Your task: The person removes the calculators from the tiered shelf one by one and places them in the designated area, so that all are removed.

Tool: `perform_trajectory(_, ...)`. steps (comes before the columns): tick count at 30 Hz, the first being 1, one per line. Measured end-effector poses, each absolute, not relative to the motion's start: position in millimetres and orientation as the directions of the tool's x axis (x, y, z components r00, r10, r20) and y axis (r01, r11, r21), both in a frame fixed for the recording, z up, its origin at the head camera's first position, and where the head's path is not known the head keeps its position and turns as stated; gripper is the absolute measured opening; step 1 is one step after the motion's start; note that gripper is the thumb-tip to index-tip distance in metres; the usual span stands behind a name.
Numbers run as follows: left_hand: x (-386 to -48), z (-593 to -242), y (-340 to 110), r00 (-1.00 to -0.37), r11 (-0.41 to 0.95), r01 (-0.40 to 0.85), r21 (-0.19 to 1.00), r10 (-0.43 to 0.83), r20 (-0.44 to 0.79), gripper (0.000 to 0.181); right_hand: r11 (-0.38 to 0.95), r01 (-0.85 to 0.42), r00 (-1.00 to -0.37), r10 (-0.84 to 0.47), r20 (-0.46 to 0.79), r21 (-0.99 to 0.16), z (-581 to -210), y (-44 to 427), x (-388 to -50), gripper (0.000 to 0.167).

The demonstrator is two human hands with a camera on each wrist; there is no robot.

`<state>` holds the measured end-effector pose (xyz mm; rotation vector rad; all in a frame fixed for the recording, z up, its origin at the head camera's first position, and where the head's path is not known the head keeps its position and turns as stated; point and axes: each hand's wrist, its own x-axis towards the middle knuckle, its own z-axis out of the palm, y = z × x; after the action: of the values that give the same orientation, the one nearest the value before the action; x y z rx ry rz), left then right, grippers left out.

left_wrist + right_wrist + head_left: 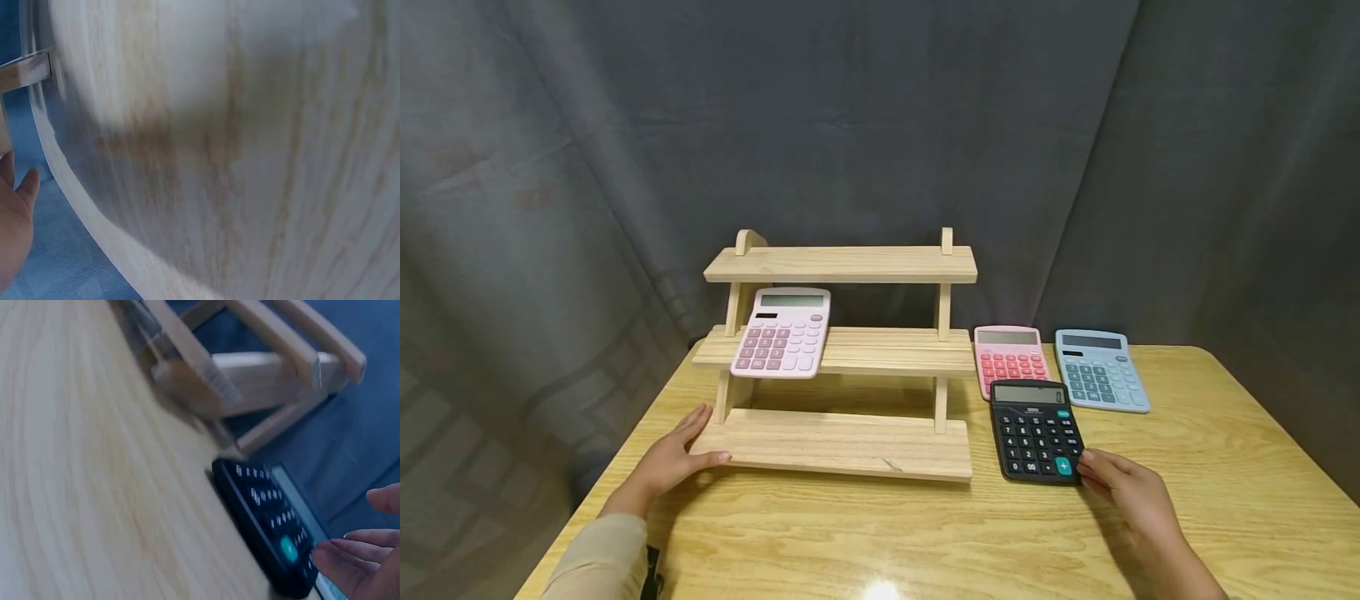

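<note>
A three-tier wooden shelf rack [850,446] stands on the table. My left hand [673,454] rests at the left end of its bottom board, thumb along the front and fingers spread toward the side. On the middle board a pale pink calculator [782,333] leans back. With thumb and fingers my right hand [1127,492] pinches the lower right edge of a black calculator [1037,433], also seen in the right wrist view as a dark calculator [262,519]. Behind it lie a pink calculator [1009,354], partly covered by the black one, and a blue calculator [1101,371].
The wooden table [850,533] ends at a right edge beyond the blue calculator. A dark grey curtain [865,125] hangs behind the rack. In the left wrist view, wood grain fills most of the picture, blurred.
</note>
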<state>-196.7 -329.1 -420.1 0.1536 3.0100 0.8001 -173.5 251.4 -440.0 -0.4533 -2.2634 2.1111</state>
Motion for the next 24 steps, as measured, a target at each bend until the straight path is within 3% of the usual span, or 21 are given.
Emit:
perform_trajectory(3, -196, -418, -329, -0.995, 0.869, 0.086, 0.488, 0.102, -0.006, 0.092, -0.130, 0.115, -0.977, 0.167, -0.136, -0.985, -450, 248, -181, 0.026)
perform_trajectory(6, -196, -416, -328, -0.994, 0.865, 0.087, 0.493, 0.105, -0.009, 0.092, -0.269, 0.038, -0.987, 0.138, -0.078, -0.962, -459, 244, -190, 0.012)
perform_trajectory(12, -195, -416, -328, -0.993, 0.866, 0.100, 0.491, 0.118, -0.007, 0.090, -0.424, 0.008, -0.998, 0.046, -0.030, -0.906, -465, 224, -206, 0.024)
perform_trajectory(17, -194, -418, -330, -0.993, 0.866, 0.104, 0.489, 0.119, 0.001, 0.089, -0.414, 0.069, -0.997, -0.069, -0.045, -0.908, -424, 194, -198, 0.030)
perform_trajectory(22, -195, -422, -330, -0.993, 0.863, 0.100, 0.495, 0.122, -0.012, 0.088, -0.514, 0.159, -0.983, -0.162, -0.086, -0.843, -378, 168, -186, 0.010)
perform_trajectory(24, -194, -423, -331, -0.993, 0.860, 0.094, 0.502, 0.120, -0.020, 0.088, -0.540, 0.179, -0.978, -0.192, -0.086, -0.822, -370, 159, -186, 0.011)
